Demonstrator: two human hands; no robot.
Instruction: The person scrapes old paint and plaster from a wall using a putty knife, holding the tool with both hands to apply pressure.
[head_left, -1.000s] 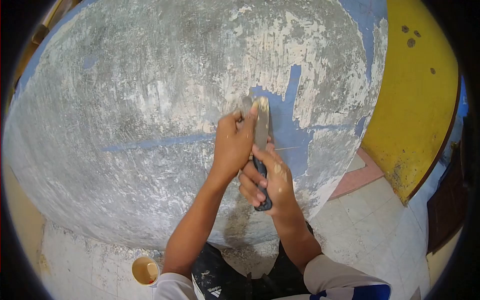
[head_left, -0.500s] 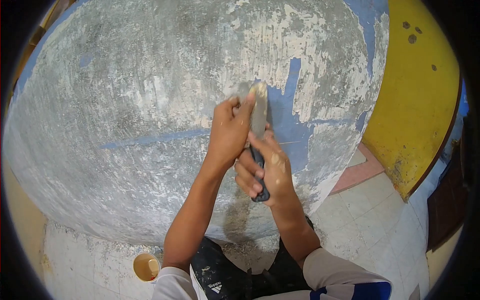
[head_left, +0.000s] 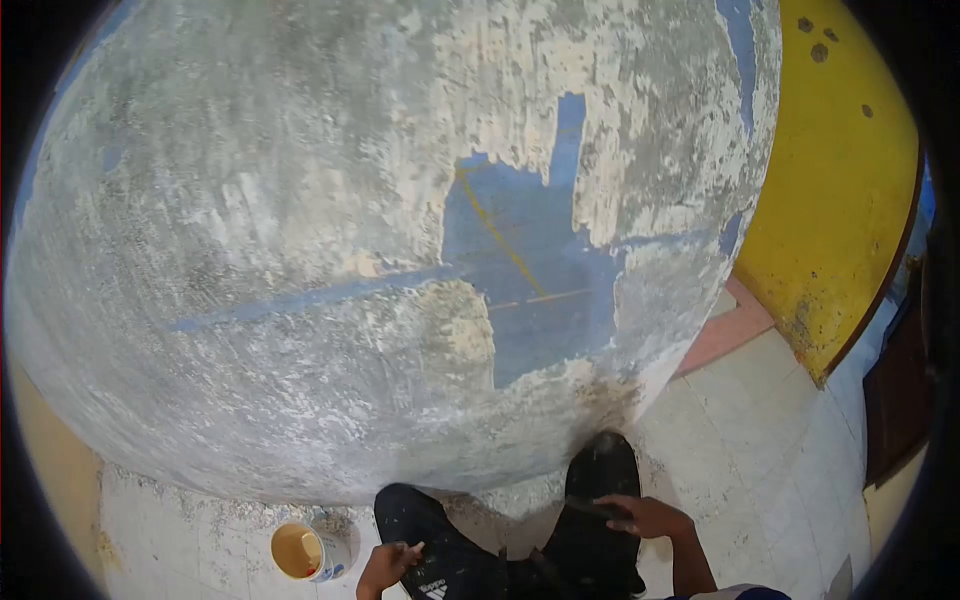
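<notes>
My right hand [head_left: 648, 517] is low at the right, over my right thigh, closed round a putty knife [head_left: 592, 508]. The knife looks dark against my black trousers, so its outline is hard to make out. My left hand [head_left: 385, 568] is by my left thigh with its fingers drawn together. Something small and pale shows at its fingertips, too small to name. In front of me stands a wall [head_left: 330, 200] with patchy grey and white coating. A bare blue patch [head_left: 550, 325] with a thin yellow line lies in its middle.
A white bucket [head_left: 341, 560] with tan residue inside stands on the tiled floor, left of my left hand. Crumbs of scraped coating lie along the wall's foot. A yellow panel [head_left: 830, 180] rises at the right, near a pink floor edge [head_left: 735, 325].
Both hands have dropped from the wall to my thighs. They have parted; the left was at the knife's blade before. The whole blue patch now shows.
</notes>
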